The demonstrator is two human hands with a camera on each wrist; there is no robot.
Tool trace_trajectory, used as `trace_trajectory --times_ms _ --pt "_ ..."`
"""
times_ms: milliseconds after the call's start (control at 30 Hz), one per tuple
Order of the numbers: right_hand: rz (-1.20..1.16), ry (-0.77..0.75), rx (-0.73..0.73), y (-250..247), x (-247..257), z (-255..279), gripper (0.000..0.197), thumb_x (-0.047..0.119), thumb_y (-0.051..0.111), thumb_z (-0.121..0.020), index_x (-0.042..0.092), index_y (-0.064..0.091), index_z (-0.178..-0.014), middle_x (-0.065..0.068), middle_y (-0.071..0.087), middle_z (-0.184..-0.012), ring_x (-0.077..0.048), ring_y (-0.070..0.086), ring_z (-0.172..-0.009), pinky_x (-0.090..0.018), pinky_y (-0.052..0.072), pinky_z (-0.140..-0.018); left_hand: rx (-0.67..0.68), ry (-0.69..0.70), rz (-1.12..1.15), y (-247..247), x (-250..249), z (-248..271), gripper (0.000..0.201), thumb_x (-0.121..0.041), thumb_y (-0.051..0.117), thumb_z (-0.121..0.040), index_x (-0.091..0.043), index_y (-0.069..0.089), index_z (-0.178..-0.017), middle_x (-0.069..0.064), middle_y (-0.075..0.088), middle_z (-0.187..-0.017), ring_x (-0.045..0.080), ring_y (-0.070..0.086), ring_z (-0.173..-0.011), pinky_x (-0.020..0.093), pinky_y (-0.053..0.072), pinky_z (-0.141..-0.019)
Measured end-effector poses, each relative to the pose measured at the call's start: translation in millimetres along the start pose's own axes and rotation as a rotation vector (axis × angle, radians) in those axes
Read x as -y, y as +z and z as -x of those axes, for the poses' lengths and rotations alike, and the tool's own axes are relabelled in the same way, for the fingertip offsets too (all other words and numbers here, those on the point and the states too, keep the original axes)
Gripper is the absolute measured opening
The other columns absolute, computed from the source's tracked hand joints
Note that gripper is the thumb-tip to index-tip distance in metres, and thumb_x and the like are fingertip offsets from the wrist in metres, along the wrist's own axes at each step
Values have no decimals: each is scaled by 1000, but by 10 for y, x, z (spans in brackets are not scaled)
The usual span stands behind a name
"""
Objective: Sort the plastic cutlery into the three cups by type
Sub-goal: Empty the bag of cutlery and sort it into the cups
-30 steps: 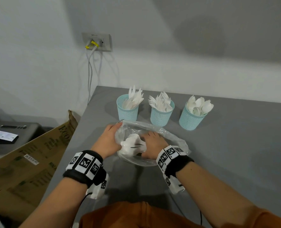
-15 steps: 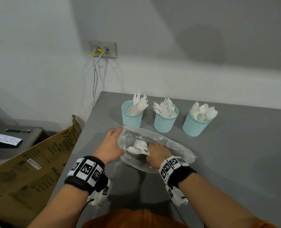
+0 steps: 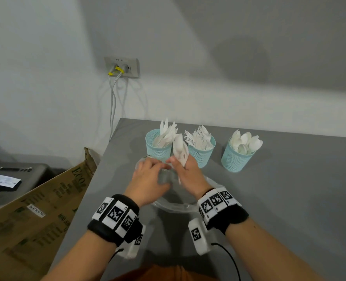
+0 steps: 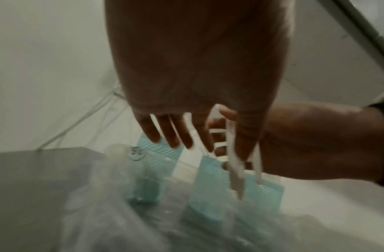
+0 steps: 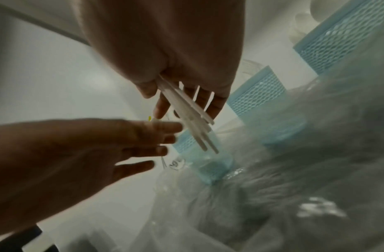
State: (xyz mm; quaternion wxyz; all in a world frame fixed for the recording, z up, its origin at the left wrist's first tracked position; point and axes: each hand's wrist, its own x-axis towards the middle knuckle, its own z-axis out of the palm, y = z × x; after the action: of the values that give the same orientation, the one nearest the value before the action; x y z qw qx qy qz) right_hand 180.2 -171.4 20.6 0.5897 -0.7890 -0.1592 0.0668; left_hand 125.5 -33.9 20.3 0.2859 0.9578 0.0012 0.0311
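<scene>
A grey tabletop [image 3: 289,199] stood against a pale wall, with a wall socket [image 3: 121,67] and its two cables [image 3: 113,102] above the far left corner. Off the left edge leaned a brown cardboard box [image 3: 46,203], and beyond it sat a dark device [image 3: 9,171] with a white slip on top.

Three mesh cups stood in a row near the far edge: the left cup [image 3: 158,146] held knives, the middle cup [image 3: 201,151] forks, and the right cup [image 3: 237,157] spoons. A crumpled clear plastic bag [image 3: 174,201] lay on the tabletop just in front of them, under both hands.

The right hand [image 3: 188,172] grasped a bundle of white cutlery [image 3: 179,149], its heads rising in front of the gap between the left and middle cups and its handles hanging below the fingers [image 5: 210,104]. What type the pieces were could not be told. The left hand [image 3: 147,179] hovered just beside it with fingers [image 5: 156,136] spread and relaxed, holding nothing, its tips close to the handles.

Bare grey surface stretched well to the right of the cups and hands; the left edge ran close by the left wrist.
</scene>
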Motion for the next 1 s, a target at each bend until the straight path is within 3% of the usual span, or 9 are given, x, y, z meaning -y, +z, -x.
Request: trace_trajectory --times_ms 100,200,267,333,433,533,600,800,1000 --pt "-63 6 -29 19 59 -56 25 38 55 -93 22 72 -99 -10 59 -116 -15 60 -108 -22 52 -88 109 91 238 32 -159 -98 59 -48 63 -71 -23 53 -123 -5 55 -119 14 50 -113 37 42 -101" --pt "-110 8 7 -13 137 -36 30 35 49 -97 22 68 -116 1 59 -127 -4 55 -114 -3 41 -88 93 81 524 58 -322 -145 57 -16 63 -85 -18 35 -135 -6 56 -122 11 56 -115 24 47 -97" --pt "-134 28 32 -26 166 -35 34 35 48 -97 25 61 -127 8 54 -135 -1 49 -123 -8 35 -101 99 65 634 78 -409 -142 62 -4 48 -95 -16 16 -146 -8 46 -130 5 48 -122 10 42 -93" --pt "-118 42 34 -65 172 -52 36 35 51 -96 25 58 -130 10 54 -136 -2 48 -125 -16 36 -105 83 69 713 109 -459 -140 61 -7 38 -100 -16 5 -150 -4 40 -140 7 45 -126 15 42 -101" --pt "-147 71 37 -192 296 -10 30 38 56 -93 22 61 -118 7 66 -116 -5 61 -109 -11 46 -89 40 68 744 136 -505 -161 47 -13 35 -101 -15 22 -146 -8 50 -129 5 51 -118 24 43 -101" --pt "-339 146 -41 -346 411 2 43 50 40 -96 19 62 -115 -3 69 -108 -16 65 -99 -27 50 -88 43 -26 829 116 -548 -208 15 -26 41 -100 -19 44 -113 -8 49 -73 5 46 -60 21 40 -57" --pt "-435 144 -99 -436 437 -29 49 48 29 -99 16 62 -117 -9 70 -109 -17 64 -95 -31 51 -86 74 -55 875 114 -563 -242 19 -38 42 -98 -21 45 -106 -6 41 -63 4 37 -48 20 33 -47" --pt "-283 133 -220 -580 330 -121 33 22 42 -99 5 58 -122 -5 61 -88 -13 55 -70 -19 48 -60 151 -104 968 118 -665 -345 39 -46 35 -99 -13 55 -106 -3 39 -65 9 33 -52 20 27 -45" --pt "-123 86 -269 -775 323 -183 37 25 57 -93 16 56 -130 1 55 -83 -10 53 -63 -19 49 -62 122 -118 928 173 -719 -473 35 -41 36 -100 -12 53 -109 -2 48 -67 8 38 -49 20 31 -44"
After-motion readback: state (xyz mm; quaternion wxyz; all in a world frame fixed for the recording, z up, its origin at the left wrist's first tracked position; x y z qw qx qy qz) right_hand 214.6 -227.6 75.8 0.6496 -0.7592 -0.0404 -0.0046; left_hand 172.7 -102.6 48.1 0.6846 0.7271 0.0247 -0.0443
